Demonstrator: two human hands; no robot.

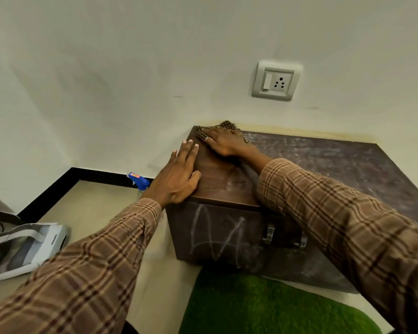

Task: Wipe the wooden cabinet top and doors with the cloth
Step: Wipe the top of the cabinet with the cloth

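Right hand (223,143) flat, fingers spread, pressing checked cloth (227,126) onto far left corner of wooden cabinet top (336,160), by wall. Left hand (179,174) open, palm down, resting on top's left front edge, just beside right hand. Dusty streaks across top; chalky scribbles on cabinet door (217,235). Blue spray bottle (139,181) on floor behind left hand. Green mat (263,307) below cabinet front.

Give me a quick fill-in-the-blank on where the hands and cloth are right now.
1. The right hand presses the cloth on the cabinet top's far ____ corner.
2. The left hand lies ____ on the top, holding nothing.
3. Chalky scribbles mark the cabinet's ____.
4. The spray bottle stands on the ____.

Missing: left; flat; door; floor
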